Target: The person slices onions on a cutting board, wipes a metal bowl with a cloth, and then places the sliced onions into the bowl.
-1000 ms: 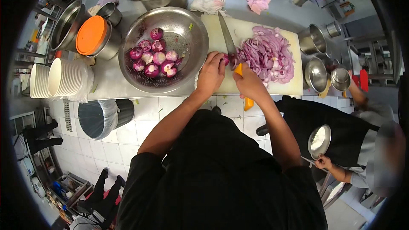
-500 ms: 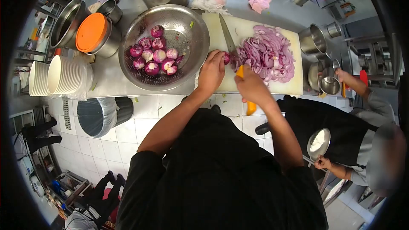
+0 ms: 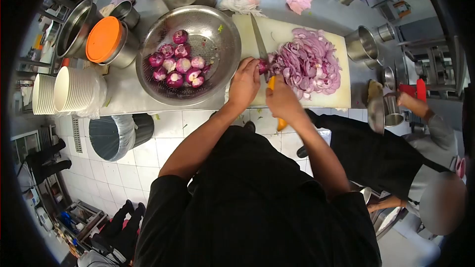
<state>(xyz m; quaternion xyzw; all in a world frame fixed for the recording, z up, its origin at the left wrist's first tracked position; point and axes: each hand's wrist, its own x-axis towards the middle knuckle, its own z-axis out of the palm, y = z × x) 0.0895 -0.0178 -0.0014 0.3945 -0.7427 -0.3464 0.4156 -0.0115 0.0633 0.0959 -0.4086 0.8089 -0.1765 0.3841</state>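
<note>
Onion (image 3: 262, 65) on white cutting board (image 3: 297, 100); steel counter (image 3: 123, 89); tiled floor (image 3: 148, 153).

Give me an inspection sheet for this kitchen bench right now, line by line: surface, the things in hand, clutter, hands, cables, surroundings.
Surface: steel counter, white cutting board.
Job's things: red onion under knife; sliced onion pile; peeled onions in colander.
Clutter: crumpled cloths, pots, orange-lidded container, stacked bowls.
Hands: left hand steadies the onion; right hand grips the knife's yellow handle.
Cables: nothing seen.
Surroundings: bin on tiled floor; co-worker at right holding pots.
</note>
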